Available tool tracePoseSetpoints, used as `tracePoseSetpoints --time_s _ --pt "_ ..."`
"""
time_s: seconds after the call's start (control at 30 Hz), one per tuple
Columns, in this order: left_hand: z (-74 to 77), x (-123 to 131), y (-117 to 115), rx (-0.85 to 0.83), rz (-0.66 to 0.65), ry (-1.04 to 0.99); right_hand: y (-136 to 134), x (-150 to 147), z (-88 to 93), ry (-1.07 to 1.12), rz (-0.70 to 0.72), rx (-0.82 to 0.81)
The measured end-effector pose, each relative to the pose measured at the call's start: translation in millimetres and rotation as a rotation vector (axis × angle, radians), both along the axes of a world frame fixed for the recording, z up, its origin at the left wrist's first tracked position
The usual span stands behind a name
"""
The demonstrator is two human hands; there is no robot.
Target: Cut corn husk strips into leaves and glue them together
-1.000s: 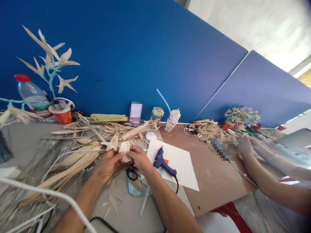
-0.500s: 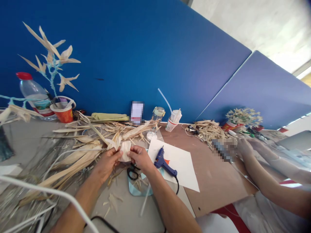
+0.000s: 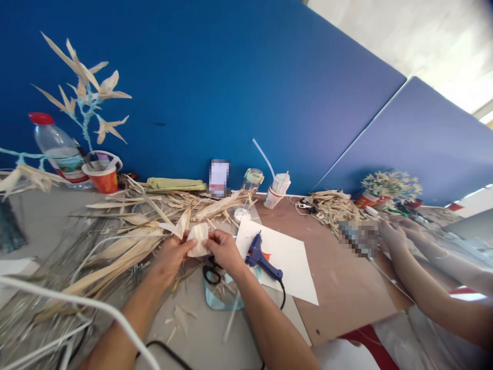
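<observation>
Between my two hands is a pale piece of corn husk, flat and roughly square. My left hand pinches its left edge between thumb and fingers. On the opposite edge, my right hand is closed in a pinch too. Black-handled scissors lie just below my right hand, partly hidden by it. A blue glue gun rests on a white sheet of paper to the right. Long dried corn husks spread out on my left.
Behind stand a water bottle, a red cup with a husk-flower branch, and a white cup. A white cable crosses the lower left. Another person's hands work at the right, near a husk pile.
The husk piece has tilted slightly between my fingers, and both hands keep hold of it. The whole view has shifted a little. The other person's hands remain at about the same spot.
</observation>
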State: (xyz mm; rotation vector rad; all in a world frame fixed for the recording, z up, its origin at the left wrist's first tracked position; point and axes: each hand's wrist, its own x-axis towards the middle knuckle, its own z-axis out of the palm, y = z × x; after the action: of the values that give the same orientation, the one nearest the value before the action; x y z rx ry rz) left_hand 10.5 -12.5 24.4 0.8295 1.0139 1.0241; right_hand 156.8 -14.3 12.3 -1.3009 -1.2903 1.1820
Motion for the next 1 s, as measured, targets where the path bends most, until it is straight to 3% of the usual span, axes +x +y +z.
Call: tracePoseSetpoints --time_s 0.13,0.3,0.43,0.53,0.63,0.73,0.9,1.0 --pt "3.7 1.5 0.2 -0.014 -0.030 -0.039 -0.2 -1.4 -0.6 0.027 0.003 -0.002" --pt "0.4 0.8 5.1 0.047 0.169 0.050 1.8 2.2 3.3 0.100 -0.007 -0.002" --pt "-2.6 -4.4 10.2 0.090 0.309 0.038 7.5 16.0 7.2 0.100 -0.178 0.044" --pt "-5.3 -9.5 13.2 0.102 0.334 0.027 11.6 26.7 7.3 0.028 -0.325 0.093" --pt "-9.0 -14.5 15.8 0.128 0.349 0.088 12.6 29.5 6.1 -0.069 -0.374 0.132" --pt "-11.7 -18.1 18.2 0.151 0.402 0.123 8.1 21.5 5.5 -0.176 -0.301 0.179" --pt "-17.0 -20.7 22.0 0.163 0.397 0.123 -6.9 -1.1 4.7 -0.432 0.008 0.406" --pt "-20.4 -21.8 23.0 0.156 0.403 0.166 -11.5 -8.1 1.6 -0.597 0.113 0.459"
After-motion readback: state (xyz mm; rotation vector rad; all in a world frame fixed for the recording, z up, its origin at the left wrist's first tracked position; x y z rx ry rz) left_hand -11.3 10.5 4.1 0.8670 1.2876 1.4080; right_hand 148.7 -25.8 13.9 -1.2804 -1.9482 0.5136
